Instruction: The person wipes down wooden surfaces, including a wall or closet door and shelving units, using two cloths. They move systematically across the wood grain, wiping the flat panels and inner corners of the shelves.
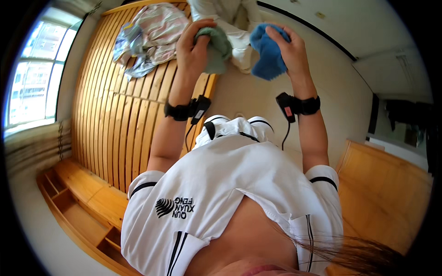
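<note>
A crumpled green cloth [221, 43] is gripped in my left hand [190, 50], the thumb pressed over its upper part. My right hand [295, 48] holds a bright blue cloth [266, 57] that hangs down from the fingers. Both hands are raised at the top of the view, apart from each other. Black straps with small boxes circle both wrists. Just left of my left hand, a heap of pink-and-white striped fabric [162, 26] and pale blue patterned fabric [133, 43] lies on a slatted wooden bed base [124, 107].
Another person in white clothing [221, 12] is ahead, close to my hands. A wooden headboard with open compartments [77, 214] stands at lower left, below a window [38, 72]. To the right is a wooden panel of furniture [383, 193]. Pale floor [238, 93] runs beside the bed.
</note>
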Demonstrator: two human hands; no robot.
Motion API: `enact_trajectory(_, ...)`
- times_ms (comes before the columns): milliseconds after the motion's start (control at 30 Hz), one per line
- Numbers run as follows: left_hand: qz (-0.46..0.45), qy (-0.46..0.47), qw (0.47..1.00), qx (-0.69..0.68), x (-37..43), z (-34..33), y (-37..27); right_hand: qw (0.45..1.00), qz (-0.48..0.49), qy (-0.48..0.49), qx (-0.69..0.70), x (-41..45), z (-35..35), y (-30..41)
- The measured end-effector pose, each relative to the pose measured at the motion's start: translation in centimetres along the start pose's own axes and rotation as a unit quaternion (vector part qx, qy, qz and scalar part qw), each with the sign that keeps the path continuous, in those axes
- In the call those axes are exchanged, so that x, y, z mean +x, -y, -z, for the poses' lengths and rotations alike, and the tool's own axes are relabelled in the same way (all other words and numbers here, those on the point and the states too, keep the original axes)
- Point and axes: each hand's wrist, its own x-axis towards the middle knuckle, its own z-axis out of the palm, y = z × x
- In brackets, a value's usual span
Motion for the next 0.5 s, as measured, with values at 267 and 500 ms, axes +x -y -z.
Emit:
enact_trajectory(267, 0.153, 0.339, 0.927, -0.059, -5.6, -6.6, -2.8, 0.978, 0.130, -0.162, 0.004, 1.3, 3.6, 5.2)
enact_trajectory(500, 0.185, 0.454, 0.863, -0.123, -7.2, -11.3, -4.4, 0.961, 0.184, -0.205, -0.030, 0.7, 4.1, 6.2)
